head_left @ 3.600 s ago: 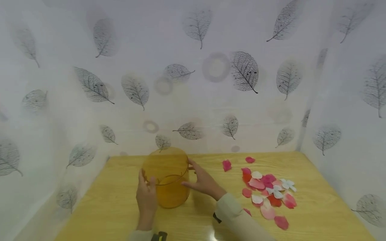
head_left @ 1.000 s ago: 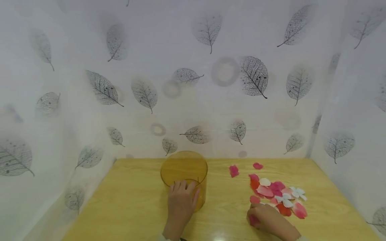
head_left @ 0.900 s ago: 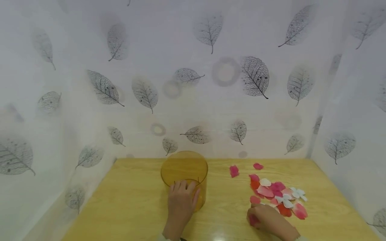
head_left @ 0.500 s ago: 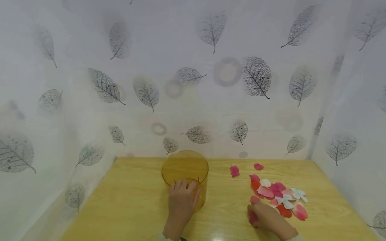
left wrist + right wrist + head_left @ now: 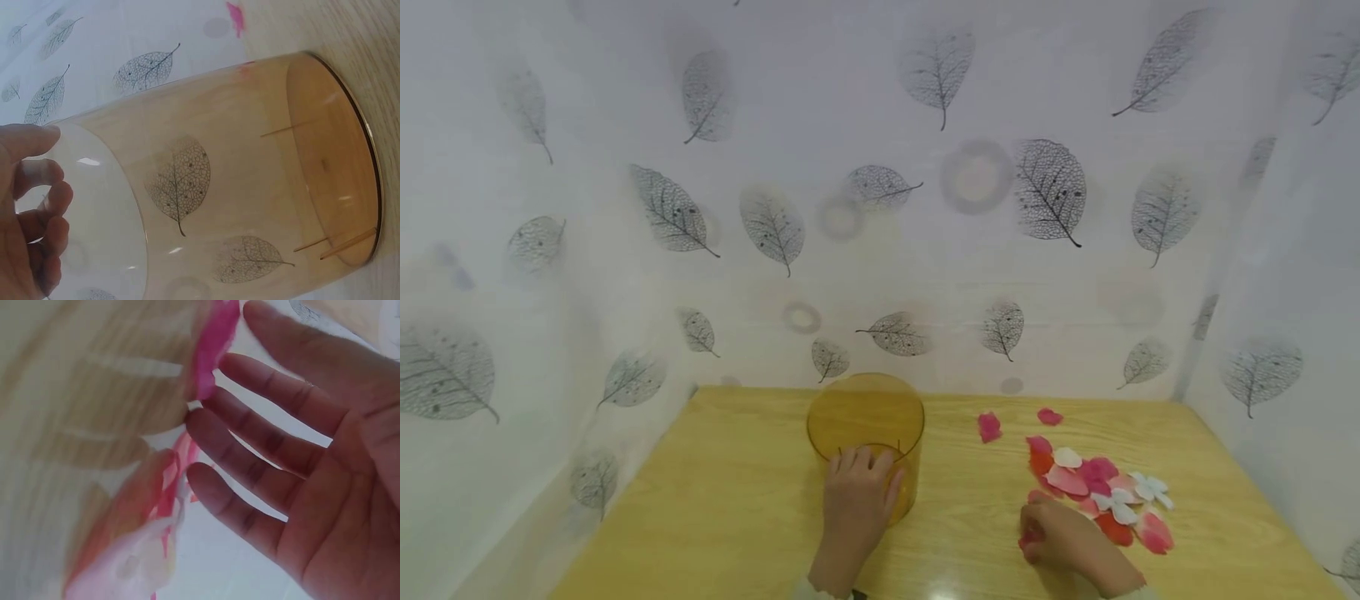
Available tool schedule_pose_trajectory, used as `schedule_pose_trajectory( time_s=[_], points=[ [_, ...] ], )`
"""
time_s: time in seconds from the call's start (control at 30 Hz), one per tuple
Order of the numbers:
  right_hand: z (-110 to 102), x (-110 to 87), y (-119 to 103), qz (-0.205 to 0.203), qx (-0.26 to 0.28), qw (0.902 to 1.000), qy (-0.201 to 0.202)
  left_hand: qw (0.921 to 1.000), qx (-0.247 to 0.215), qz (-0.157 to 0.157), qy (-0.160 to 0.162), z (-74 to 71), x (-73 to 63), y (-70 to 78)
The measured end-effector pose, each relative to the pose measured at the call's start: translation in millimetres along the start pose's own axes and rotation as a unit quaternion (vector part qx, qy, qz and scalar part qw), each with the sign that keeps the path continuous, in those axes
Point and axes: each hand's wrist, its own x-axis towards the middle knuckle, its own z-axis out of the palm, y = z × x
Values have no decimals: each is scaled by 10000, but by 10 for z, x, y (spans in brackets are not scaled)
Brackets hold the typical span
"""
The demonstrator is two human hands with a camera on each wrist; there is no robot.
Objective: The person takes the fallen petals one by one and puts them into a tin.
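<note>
Petal work looks barely begun: one dark pink petal (image 5: 215, 353) under the fingertips of the right hand (image 5: 1067, 537), loose petals (image 5: 1096, 475) left on the surface (image 5: 722, 467).
Right hand slightly bent, thumb apart, no firm pinch visible; left hand (image 5: 855, 504) curled over the near rim of the amber cylinder (image 5: 865, 408), upright left of the pile, no petals made out inside. Left wrist view shows thin brown sticks (image 5: 349, 244) near its base, unclear from head; only right wrist view shows spread fingers.

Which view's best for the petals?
Head: shows the petals spread on the table, partly behind the right hand. Right wrist catches only a few, blurred, near the fingers; left wrist little beyond one pink petal at its top edge.
</note>
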Motion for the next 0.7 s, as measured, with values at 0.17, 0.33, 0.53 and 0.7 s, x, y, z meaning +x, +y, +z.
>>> schedule_pose_trajectory(
  time_s=[0.17, 0.33, 0.53, 0.7],
  points=[
    [7, -14, 22, -39, 37, 10000, 15, 10000, 30, 43, 42, 7, -6, -3],
    [45, -42, 48, -210, -215, 9993, 202, 9999, 28, 71, 102, 33, -17, 1],
    [19, -40, 6, 58, -106, 9999, 64, 9997, 64, 97, 232, 46, -18, -6],
    [-10, -24, -33, 251, 97, 9996, 25, 9996, 80, 107, 261, 34, -6, -13]
  ],
)
